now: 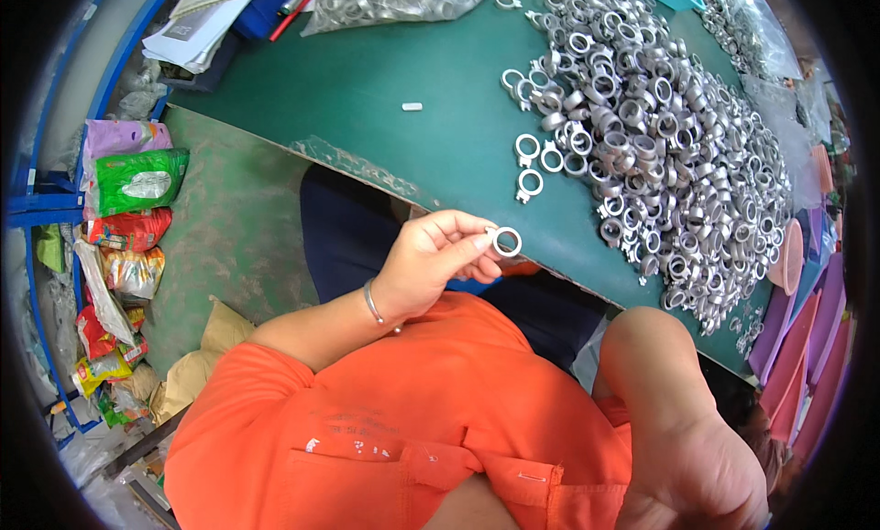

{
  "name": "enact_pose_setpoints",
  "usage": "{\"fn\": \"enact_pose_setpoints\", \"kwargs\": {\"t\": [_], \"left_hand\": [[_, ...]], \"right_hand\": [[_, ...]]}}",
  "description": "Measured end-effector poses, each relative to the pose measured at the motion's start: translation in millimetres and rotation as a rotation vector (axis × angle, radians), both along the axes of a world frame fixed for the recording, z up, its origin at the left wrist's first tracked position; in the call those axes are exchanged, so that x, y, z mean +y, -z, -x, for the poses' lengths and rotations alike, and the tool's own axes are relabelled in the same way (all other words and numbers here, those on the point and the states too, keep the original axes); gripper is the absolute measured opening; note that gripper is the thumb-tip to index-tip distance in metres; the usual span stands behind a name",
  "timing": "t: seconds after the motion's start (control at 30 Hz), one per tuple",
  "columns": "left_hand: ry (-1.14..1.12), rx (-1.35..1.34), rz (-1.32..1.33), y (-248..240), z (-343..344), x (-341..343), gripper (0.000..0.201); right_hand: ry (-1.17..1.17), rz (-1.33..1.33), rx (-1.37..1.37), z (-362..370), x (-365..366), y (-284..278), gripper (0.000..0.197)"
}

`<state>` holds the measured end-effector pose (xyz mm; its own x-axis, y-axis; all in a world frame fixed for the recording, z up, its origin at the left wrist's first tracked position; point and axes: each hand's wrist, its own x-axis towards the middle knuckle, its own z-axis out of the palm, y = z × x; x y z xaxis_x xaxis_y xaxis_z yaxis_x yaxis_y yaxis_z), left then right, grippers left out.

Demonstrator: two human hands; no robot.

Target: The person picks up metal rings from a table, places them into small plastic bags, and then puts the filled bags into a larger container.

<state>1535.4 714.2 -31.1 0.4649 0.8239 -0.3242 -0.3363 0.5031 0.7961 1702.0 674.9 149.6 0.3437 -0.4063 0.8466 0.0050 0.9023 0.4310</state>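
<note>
My left hand [426, 259] is in front of my chest, just off the near edge of the green table [367, 81]. Thumb and forefinger pinch a small silver metal ring [507, 242] with a little tab; its open hole shows. My right arm is bent at the elbow, bringing my right hand [701, 484] up close at the lower right. Only its wrist and the heel of its palm show; the fingers are hidden. Beyond my left hand, a few loose rings [530, 183] lie beside a large heap of similar metal rings [642, 126] on the table.
A clear plastic bag of rings [394, 3] lies at the far edge, near papers [197, 26] and a red pen [293, 15]. A small white piece [412, 106] rests mid-table. Colourful packages [137, 182] line the left; pink and purple plastic bins [807, 319] stand right.
</note>
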Motion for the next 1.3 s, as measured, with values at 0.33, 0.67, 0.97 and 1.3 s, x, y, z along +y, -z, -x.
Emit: {"fn": "enact_pose_setpoints", "kwargs": {"t": [0.33,0.67,0.97,1.3], "left_hand": [[-0.256,-0.03,-0.229,-65,16,87,0.018],[-0.311,-0.154,-0.496,-108,44,185,0.031],[0.081,0.292,-0.264,-20,0,70,0.012],[0.055,0.05,-0.214,-19,5,37,0.019]], "right_hand": [[0.138,0.471,-0.168,-4,20,66,0.011],[0.628,1.541,-0.619,-30,29,114,0.014],[0.737,1.631,-0.911,-25,55,160,0.02],[0.109,1.729,-0.48,-4,38,158,0.018]]}}
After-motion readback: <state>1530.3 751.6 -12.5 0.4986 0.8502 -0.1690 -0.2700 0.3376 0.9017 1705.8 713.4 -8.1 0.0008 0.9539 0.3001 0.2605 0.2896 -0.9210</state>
